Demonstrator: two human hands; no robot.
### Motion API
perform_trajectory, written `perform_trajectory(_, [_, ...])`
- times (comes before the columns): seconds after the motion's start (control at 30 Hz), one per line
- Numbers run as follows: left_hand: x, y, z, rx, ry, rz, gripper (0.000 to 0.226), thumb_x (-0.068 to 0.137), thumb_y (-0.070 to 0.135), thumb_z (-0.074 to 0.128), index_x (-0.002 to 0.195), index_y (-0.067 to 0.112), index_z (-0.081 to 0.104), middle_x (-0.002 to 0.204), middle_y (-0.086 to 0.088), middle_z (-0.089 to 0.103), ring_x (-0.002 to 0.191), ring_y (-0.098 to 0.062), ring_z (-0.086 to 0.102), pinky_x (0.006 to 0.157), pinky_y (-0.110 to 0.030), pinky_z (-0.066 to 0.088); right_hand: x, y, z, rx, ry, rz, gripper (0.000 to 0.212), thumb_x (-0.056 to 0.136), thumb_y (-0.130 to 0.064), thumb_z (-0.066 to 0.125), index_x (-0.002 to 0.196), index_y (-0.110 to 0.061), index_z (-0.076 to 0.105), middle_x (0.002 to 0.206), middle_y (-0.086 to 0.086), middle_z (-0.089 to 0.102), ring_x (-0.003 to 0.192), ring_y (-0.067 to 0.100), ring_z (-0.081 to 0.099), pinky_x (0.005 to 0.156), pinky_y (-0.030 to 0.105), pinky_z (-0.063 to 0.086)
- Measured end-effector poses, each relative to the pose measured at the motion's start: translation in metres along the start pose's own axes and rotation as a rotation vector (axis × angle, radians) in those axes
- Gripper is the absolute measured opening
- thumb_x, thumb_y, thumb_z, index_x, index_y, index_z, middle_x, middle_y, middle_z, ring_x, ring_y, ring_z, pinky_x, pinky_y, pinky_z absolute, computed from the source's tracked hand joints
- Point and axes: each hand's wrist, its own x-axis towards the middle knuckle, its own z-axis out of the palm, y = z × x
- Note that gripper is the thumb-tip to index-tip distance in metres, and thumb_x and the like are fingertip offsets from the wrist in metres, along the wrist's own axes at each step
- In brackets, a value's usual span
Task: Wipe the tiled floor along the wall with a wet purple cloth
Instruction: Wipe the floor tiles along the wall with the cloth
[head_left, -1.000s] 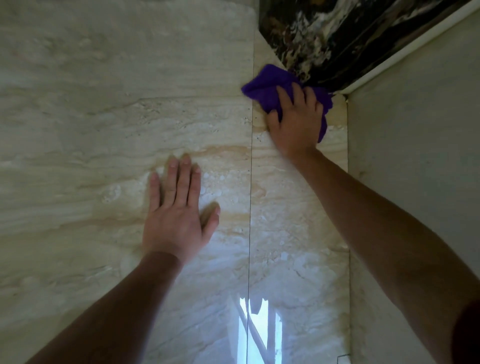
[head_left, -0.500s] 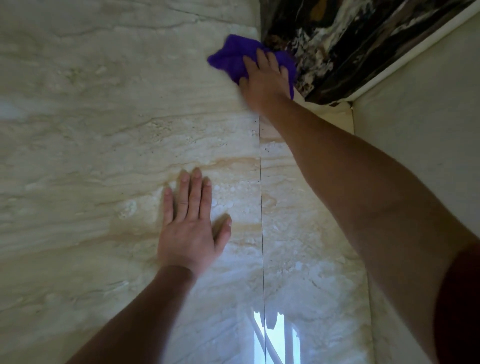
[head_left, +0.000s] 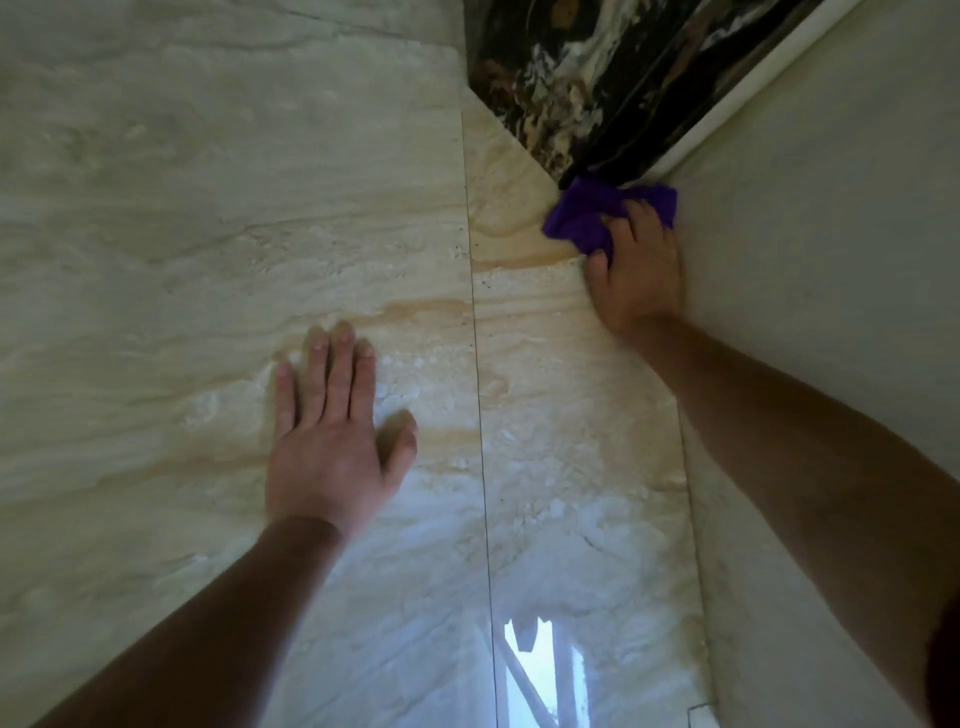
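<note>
We press the bunched purple cloth (head_left: 587, 221) under our right hand's (head_left: 636, 275) curled fingers against the wall (head_left: 810, 208), while our left hand (head_left: 330, 441) lies spread flat on the tiled floor (head_left: 182, 234), well apart.

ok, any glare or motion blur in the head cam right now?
Head view: bright window reflection glares off the glossy floor tile at the bottom; right hand on the purple cloth is slightly motion-smeared; left hand is sharper; wide-angle bend at the edges.

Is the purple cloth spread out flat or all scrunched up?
Scrunched up. The purple cloth is bunched into a wrinkly lump under the right hand, tucked into the corner where the wall meets the floor.
</note>
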Motion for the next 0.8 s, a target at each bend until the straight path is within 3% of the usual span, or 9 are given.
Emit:
perform_trajectory(0.17, [-0.002, -0.002, 0.002, 0.016, 0.002, -0.013, 0.081, 0.1, 0.061, 0.017, 0.162, 0.01, 0.006, 0.173, -0.012, -0.005, 0.16, -0.028, -0.008, 0.128, -0.055, 0.006, -0.008, -0.015, 0.005, 0.017, -0.056, 0.087, 0.058, 0.095, -0.038, 0.039, 0.148, -0.015, 0.044, 0.159, 0.016, 0.037, 0.148, 0.035, 0.031, 0.12, 0.05, 0.026])
perform_trajectory(0.47, [-0.003, 0.005, -0.004, 0.018, -0.028, -0.023, 0.08, 0.101, 0.064, 0.013, 0.162, 0.013, 0.004, 0.173, -0.008, -0.007, 0.16, -0.025, -0.01, 0.128, -0.046, -0.005, -0.13, -0.023, -0.007, 0.009, -0.096, 0.183, 0.05, 0.095, -0.037, 0.045, 0.144, -0.024, 0.048, 0.152, 0.007, 0.045, 0.138, 0.033, 0.039, 0.107, 0.049, 0.033])
perform_trajectory(0.63, [0.002, 0.008, -0.023, 0.018, -0.196, -0.061, 0.085, 0.097, 0.07, 0.008, 0.163, 0.016, 0.0, 0.172, -0.007, -0.012, 0.159, -0.025, -0.014, 0.127, -0.054, -0.002, -0.204, -0.014, -0.033, -0.002, -0.302, 0.236, 0.052, 0.091, -0.027, 0.055, 0.142, -0.021, 0.047, 0.146, 0.012, 0.045, 0.133, 0.039, 0.038, 0.097, 0.054, 0.044])
perform_trajectory(0.8, [-0.036, 0.034, -0.049, 0.074, -0.295, -0.237, 0.076, 0.101, 0.056, 0.03, 0.162, 0.015, 0.011, 0.172, -0.015, -0.008, 0.158, -0.04, -0.004, 0.124, -0.065, 0.004, -0.3, -0.006, -0.052, 0.035, -0.346, 0.224, 0.055, 0.087, -0.02, 0.057, 0.141, -0.02, 0.048, 0.147, 0.011, 0.043, 0.134, 0.039, 0.038, 0.098, 0.053, 0.046])
